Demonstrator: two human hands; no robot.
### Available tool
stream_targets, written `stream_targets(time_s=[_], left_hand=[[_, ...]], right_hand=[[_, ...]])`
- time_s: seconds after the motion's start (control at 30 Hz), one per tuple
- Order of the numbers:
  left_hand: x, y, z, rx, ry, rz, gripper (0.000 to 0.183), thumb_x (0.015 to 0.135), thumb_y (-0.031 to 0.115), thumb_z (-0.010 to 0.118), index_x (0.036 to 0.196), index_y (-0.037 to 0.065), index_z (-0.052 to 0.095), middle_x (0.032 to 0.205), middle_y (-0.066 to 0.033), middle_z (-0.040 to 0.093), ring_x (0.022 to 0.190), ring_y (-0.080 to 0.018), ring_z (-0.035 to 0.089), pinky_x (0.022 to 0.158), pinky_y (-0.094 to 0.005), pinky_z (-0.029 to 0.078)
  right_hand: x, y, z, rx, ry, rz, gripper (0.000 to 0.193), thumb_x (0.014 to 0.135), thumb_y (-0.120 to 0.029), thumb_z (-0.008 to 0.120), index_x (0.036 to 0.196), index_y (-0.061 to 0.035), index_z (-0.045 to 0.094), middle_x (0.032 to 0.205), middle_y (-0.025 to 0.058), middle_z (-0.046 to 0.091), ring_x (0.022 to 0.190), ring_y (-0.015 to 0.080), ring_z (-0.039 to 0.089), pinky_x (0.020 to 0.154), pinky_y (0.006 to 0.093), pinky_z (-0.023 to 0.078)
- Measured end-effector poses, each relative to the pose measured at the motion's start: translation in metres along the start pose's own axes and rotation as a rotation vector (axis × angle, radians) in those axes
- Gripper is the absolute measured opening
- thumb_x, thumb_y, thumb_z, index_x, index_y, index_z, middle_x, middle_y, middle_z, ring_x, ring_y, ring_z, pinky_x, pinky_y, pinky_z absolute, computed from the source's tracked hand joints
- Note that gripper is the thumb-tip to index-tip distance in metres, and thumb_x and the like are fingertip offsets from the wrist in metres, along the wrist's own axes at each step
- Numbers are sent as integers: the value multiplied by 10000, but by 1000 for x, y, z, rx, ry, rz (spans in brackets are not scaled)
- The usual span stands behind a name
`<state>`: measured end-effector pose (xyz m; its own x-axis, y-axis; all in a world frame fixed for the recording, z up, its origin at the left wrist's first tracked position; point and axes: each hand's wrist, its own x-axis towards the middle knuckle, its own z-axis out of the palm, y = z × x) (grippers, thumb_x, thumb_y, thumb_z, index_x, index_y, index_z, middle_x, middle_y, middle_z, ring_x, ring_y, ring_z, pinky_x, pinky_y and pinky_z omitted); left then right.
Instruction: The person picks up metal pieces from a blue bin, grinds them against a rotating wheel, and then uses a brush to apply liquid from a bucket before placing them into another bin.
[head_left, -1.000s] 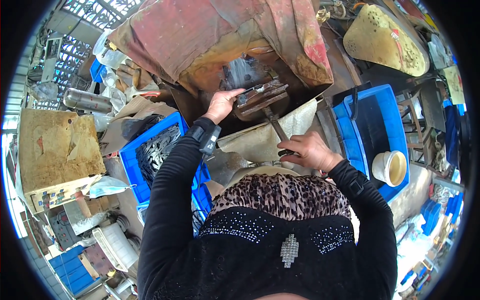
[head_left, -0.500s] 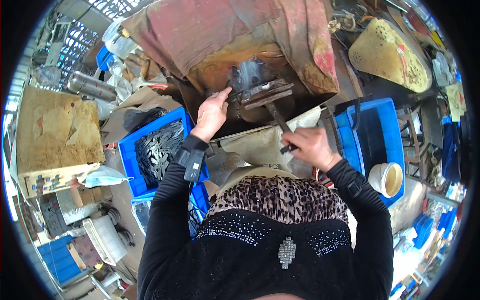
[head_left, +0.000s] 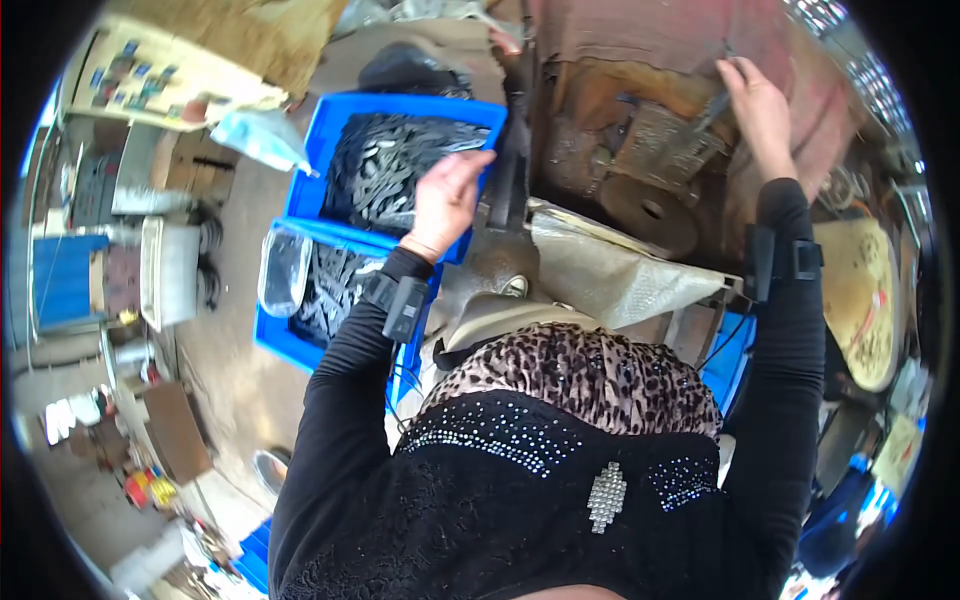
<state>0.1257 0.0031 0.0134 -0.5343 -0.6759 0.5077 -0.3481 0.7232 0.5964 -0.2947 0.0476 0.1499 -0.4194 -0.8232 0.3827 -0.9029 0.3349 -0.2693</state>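
Observation:
My left hand (head_left: 447, 200) is over the right side of a blue bin (head_left: 312, 150) filled with dark flat metal strips (head_left: 385, 165). Its fingers are drawn together; whether a strip is between them I cannot make out. At the upper right my right hand (head_left: 762, 115) grips the end of a dark handle (head_left: 713, 110), next to the hanging reddish cloth (head_left: 650, 35). The handle slants down to a worn metal block (head_left: 660, 145) inside the dark work hollow. A round dark disc (head_left: 650, 212) with a central hole lies below the block.
A second blue bin (head_left: 275, 345) of strips stands nearer me, with a clear plastic box (head_left: 286, 270) at its edge. A pale sheet (head_left: 610, 265) hangs at the work hollow's front. A light blue face mask (head_left: 262, 140) hangs left of the bins. A yellowish board (head_left: 858, 300) is at right.
The view has turned left. My left hand has gone from the work hollow to the strip bin. My right hand has swung the handle from near me to the far side.

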Motion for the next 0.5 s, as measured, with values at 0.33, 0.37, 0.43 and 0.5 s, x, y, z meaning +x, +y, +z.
stream_targets(time_s=[0.33,0.37,0.43,0.5], left_hand=[[-116,-84,-72,182,258,-561,221,834,-22,578,1001,46,707,906,-152,691,855,-322,680,755,-369,543],[-119,-86,-71,206,249,-570,206,838,-11,582,990,45,709,899,-154,689,855,-324,678,752,-375,542],[-116,-88,-67,225,238,-576,192,841,-1,586,980,44,710,893,-155,688,855,-326,677,750,-381,541],[-104,-88,-56,261,151,-485,170,841,26,597,970,47,706,882,-157,685,846,-331,673,744,-401,537]], right_hand=[[52,31,24,-75,-91,-85,528,961,-490,500,1227,-48,617,1109,216,667,1094,351,616,904,372,466],[54,34,26,-71,-93,-93,528,961,-490,500,1227,-48,617,1109,216,667,1094,351,616,904,372,466],[55,41,25,-24,-113,-78,514,960,-475,518,1244,-57,609,1105,215,669,1082,344,627,907,365,464],[48,39,19,-8,-118,-64,507,959,-467,526,1253,-61,605,1104,215,671,1076,341,632,908,362,464]])
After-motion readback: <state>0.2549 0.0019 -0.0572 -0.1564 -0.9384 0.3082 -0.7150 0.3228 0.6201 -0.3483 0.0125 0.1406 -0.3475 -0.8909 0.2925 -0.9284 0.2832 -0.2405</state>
